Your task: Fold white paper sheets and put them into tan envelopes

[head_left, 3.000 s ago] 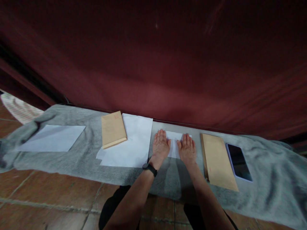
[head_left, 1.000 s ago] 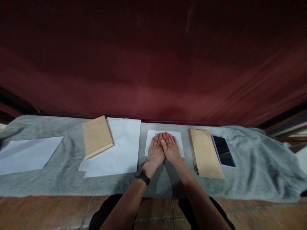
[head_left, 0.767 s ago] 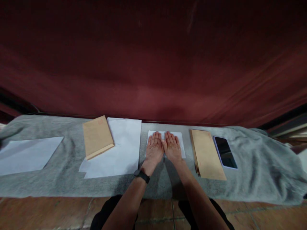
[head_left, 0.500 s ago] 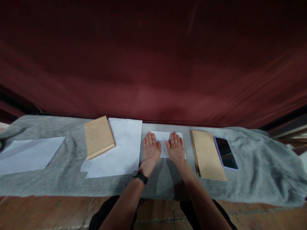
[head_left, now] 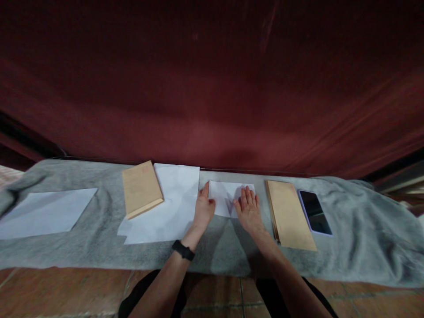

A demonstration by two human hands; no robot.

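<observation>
Head view: your left hand [head_left: 203, 209] has just changed its posture at the small white paper [head_left: 222, 193], which lies flat near the middle of the far edge of the grey, cloth-covered tabletop [head_left: 364, 234]. Half a second ago both your palms lay flat, one toward each end of that paper; half a second before that they met at its middle. Now your left hand is rolled up onto its side at the paper's left edge, index finger stretched toward the far left corner, thumb just over the near part of that side. Whether finger and thumb pinch the edge, cannot tell; the gap is too small to read. Your right hand [head_left: 250, 213] lies palm down on the right end, fingers straight and slightly spread, gripping nothing. Meaning for the work, as judged: the outward smoothing stroke looks finished on the left, and your right palm now seems to do most of the steadying. Left half of the paper is uncovered; dark streaks across it may be shadow or crease, cannot tell. Neighbours look undisturbed: to the left, larger white sheets [head_left: 180, 198] under a brown packet [head_left: 142, 190], and farther toward the left end a lone white sheet [head_left: 49, 213]; to the right, a brown envelope stack [head_left: 293, 216], then a phone [head_left: 315, 213] just beside it.
</observation>
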